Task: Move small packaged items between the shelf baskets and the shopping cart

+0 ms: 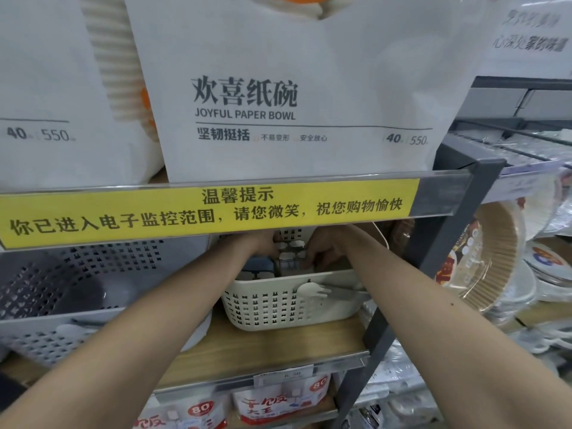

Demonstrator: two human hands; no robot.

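Shop, stocked shelves (263,345), price tag (283,374), CCTV notice (207,212)

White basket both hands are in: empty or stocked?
Stocked. Small packaged items show above the white basket rim, between the left hand and right hand.

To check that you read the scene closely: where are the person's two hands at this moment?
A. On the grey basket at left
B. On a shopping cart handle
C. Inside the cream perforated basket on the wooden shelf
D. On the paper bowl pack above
C: the left hand and right hand both reach into the cream basket, among the small packaged items.
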